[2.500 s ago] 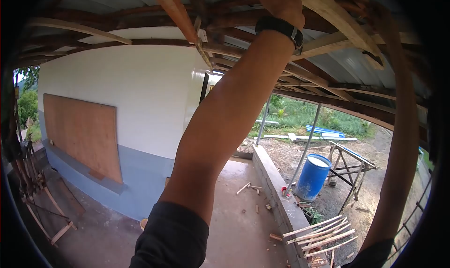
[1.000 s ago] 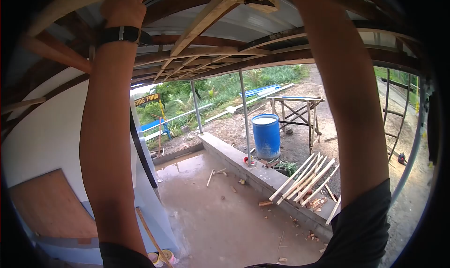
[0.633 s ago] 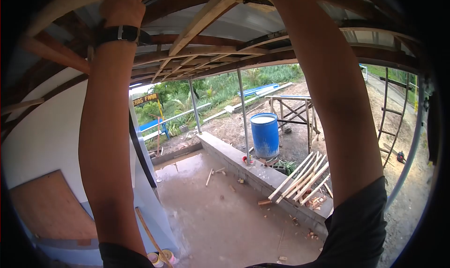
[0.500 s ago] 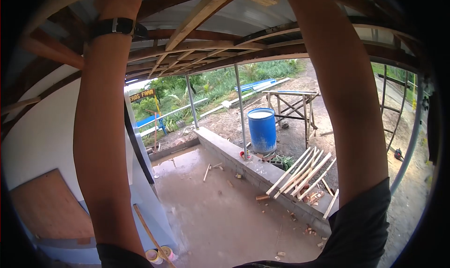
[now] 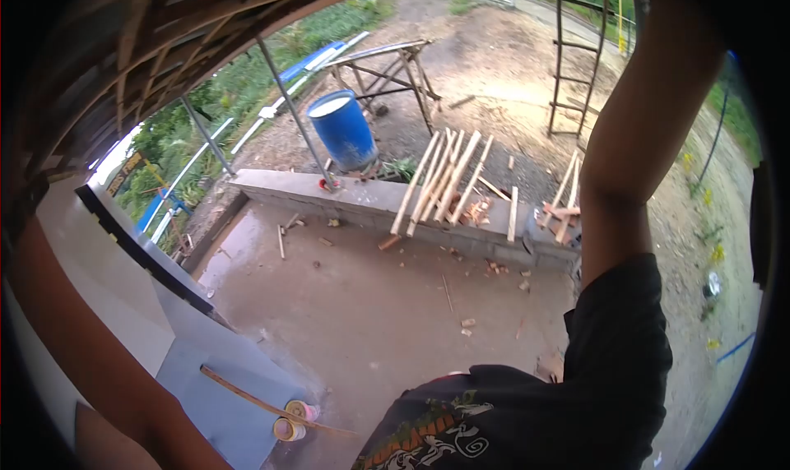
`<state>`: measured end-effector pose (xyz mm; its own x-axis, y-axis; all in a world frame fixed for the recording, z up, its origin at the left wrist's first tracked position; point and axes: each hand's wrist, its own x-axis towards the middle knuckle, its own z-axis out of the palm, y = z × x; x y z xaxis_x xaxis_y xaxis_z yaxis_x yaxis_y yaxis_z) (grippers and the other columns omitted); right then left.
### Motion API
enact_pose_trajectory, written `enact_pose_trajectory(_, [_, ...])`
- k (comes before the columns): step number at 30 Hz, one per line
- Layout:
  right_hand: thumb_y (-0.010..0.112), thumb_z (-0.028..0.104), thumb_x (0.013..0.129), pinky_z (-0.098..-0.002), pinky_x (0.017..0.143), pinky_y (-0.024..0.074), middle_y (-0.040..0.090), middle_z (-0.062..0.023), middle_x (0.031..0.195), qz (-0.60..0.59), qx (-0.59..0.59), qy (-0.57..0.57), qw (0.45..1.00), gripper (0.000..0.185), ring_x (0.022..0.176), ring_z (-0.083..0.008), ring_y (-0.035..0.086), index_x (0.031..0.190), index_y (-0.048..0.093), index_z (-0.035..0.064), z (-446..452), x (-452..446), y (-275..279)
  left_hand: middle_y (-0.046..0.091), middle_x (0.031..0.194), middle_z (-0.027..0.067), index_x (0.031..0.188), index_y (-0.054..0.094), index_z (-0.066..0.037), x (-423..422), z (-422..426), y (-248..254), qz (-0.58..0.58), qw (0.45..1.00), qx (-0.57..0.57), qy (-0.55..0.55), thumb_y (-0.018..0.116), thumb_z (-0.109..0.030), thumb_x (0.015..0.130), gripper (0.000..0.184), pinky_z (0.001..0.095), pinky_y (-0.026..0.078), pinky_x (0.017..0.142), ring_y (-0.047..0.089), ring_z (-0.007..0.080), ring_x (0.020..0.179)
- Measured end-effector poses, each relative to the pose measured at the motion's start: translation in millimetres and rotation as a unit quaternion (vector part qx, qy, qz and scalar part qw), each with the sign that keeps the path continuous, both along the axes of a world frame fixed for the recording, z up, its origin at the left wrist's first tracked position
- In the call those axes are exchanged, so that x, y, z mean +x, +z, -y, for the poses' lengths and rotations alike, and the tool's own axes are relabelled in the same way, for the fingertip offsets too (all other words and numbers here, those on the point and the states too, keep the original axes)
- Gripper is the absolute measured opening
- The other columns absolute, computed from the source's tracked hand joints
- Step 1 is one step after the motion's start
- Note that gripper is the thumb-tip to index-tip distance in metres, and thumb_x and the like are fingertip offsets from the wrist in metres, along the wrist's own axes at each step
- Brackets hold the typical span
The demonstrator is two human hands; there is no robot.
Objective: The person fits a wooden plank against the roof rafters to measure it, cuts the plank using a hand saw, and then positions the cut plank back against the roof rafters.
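Note:
Both my arms are raised, and both hands lie beyond the visible picture. My left forearm [image 5: 90,347] runs up the left side, with a dark watch band [image 5: 30,203] at the wrist near the black rim. Beside that wrist are the wall top and the wooden roof framing [image 5: 156,50]. My right arm [image 5: 650,133] reaches up past the top right, its hand cut off. What either hand holds or touches is hidden.
Below, pale wooden strips [image 5: 444,178] lie across a low block wall [image 5: 280,186]. Beyond stand a blue drum [image 5: 341,133], a rough wooden trestle [image 5: 411,67] and a ladder-like frame [image 5: 576,75]. Two small buckets [image 5: 290,428] and a long stick [image 5: 247,398] are at lower left.
The view has swung right and tilted downward. My left arm has shifted to the left edge, and its hand, partly visible at the top before, has left the picture.

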<state>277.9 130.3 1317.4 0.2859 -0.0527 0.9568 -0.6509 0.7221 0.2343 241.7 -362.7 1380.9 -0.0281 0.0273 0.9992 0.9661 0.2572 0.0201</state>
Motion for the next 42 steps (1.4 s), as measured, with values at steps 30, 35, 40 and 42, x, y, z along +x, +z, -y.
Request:
enact_pose_trajectory(30, [0.048,0.051,0.104,-0.0240,0.046,0.0351,0.070,-0.0061,0.108,0.713,-0.528,0.130,0.443,0.056,0.053,-0.0044,0.036,0.143,0.055,0.0105,-162,-125,-879,0.031,0.159,0.0192,0.154,0.028,-0.004,-389,-298,-889,0.514,0.504,0.228,-0.655,0.066,-0.027,0.094,0.074,0.0568,0.019,0.126,0.019,0.0491,0.148])
enact_pose_trajectory(35, [0.058,0.043,0.100,-0.0267,0.044,0.0334,0.063,-0.0015,0.084,0.747,-0.563,0.027,0.352,0.049,0.053,-0.0056,0.039,0.137,0.057,0.0115,-175,-119,-956,0.036,0.156,0.0207,0.155,0.028,-0.006,-417,-413,-957,0.663,0.451,0.205,-0.560,0.054,-0.042,0.101,0.070,0.0598,0.031,0.119,0.030,0.0470,0.145])
enact_pose_trajectory(40, [0.069,0.035,0.096,-0.0236,0.042,0.0270,0.049,0.0055,0.072,0.686,-0.668,0.109,0.267,0.048,0.050,-0.0037,0.034,0.134,0.061,0.0080,-192,-101,-990,0.046,0.146,0.0216,0.148,0.037,-0.002,-484,-506,-1063,0.781,0.257,0.185,-0.538,0.049,-0.048,0.103,0.066,0.0563,0.033,0.116,0.038,0.0414,0.140])
enact_pose_trajectory(42, [0.070,0.034,0.095,-0.0240,0.042,0.0274,0.051,0.0054,0.073,0.677,-0.687,0.081,0.253,0.047,0.051,-0.0037,0.036,0.132,0.063,0.0067,-196,-107,-1002,0.049,0.138,0.0180,0.143,0.041,-0.002,-498,-554,-1091,0.827,0.252,0.175,-0.471,0.051,-0.047,0.102,0.062,0.0543,0.035,0.113,0.041,0.0386,0.137])
